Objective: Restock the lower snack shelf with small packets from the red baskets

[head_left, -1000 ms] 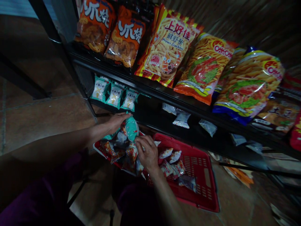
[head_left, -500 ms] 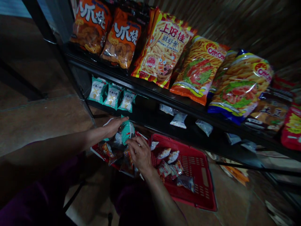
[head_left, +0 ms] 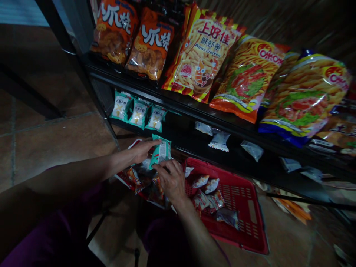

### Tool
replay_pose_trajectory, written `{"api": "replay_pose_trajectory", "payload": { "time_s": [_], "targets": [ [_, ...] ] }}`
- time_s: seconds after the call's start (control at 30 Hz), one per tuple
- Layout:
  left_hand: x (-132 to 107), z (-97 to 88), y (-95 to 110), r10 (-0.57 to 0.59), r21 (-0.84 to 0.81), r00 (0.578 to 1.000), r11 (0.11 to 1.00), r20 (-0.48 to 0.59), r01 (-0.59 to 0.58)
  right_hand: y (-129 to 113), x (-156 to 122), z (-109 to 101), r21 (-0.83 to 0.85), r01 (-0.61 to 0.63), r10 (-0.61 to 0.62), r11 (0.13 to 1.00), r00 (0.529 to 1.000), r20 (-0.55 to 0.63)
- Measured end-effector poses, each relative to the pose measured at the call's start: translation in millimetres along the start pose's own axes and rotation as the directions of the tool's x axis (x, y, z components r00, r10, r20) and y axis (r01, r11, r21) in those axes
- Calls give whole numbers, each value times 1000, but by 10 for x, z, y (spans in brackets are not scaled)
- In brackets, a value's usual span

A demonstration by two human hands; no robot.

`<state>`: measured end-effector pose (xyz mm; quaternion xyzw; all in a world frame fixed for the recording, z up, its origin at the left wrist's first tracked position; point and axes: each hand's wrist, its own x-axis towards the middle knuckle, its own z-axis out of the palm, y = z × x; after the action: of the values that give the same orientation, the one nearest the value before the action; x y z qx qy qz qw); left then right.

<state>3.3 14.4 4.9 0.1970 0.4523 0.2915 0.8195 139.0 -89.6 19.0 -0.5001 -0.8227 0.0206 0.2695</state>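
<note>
A small teal snack packet (head_left: 161, 151) is held between my two hands, its printed grey-white panel facing up. My left hand (head_left: 144, 151) pinches it at its upper left. The fingers of my right hand (head_left: 171, 178) close on its lower edge. Beneath the packet stands a box (head_left: 122, 179) holding several small snack packets (head_left: 134, 176), partly covered by my hands. Three similar teal packets (head_left: 139, 113) stand in a row on the lower shelf, just beyond my hands.
Right of my hands, a red plastic basket (head_left: 257, 222) holds several small packets. Large snack bags (head_left: 201, 55) line the upper black shelf (head_left: 125, 82). Several pale packets (head_left: 219, 141) lie along the lower shelf. A metal shelf post (head_left: 75, 63) rises at left.
The packet has been turned so more of its printed panel shows, and both hands still hold it. The whole view has shifted slightly, with the shelf and basket appearing further right.
</note>
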Motion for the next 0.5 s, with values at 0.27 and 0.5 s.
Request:
{"api": "replay_pose_trajectory", "payload": {
  "time_s": [0.27, 0.5],
  "targets": [
    [86, -22, -8, 236, -57, 964, 968, -125, -244, 4, -47, 112, 41, -90, 87, 995, 994, 59],
    [113, -81, -44, 395, 37, 904, 918, -162, -394, 41, -70, 180, 129, -148, 137, 980, 986, 90]
  ]
}}
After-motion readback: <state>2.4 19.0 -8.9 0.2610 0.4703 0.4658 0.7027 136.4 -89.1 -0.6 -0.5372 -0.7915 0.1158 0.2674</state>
